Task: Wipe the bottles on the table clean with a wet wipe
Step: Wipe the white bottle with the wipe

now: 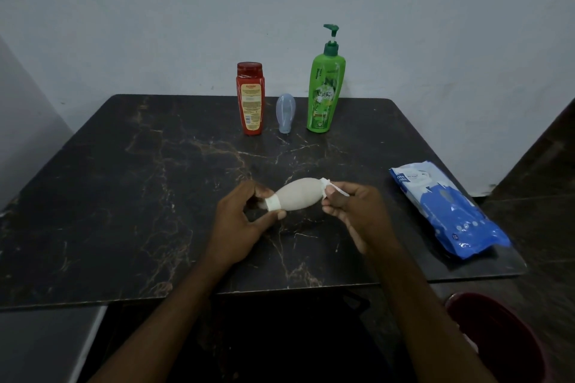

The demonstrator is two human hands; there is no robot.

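The left hand (241,221) pinches the white cap (273,204) of a small beige bottle (298,196), with its fingers (260,190) curled over the cap and the thumb under it. The bottle lies sideways in the air between the two sets of fingers, above the dark marble worktop (124,196). At the bottle's base, the right hand (354,211) pinches a white wet wipe (329,188) in its curled fingers (334,200). Well beyond the fingers, at the far edge, stand a red bottle (250,99), a small pale-blue bottle (285,113) and a green pump bottle (323,93). A blue wipes pack (448,211) lies outward of the right fingers.
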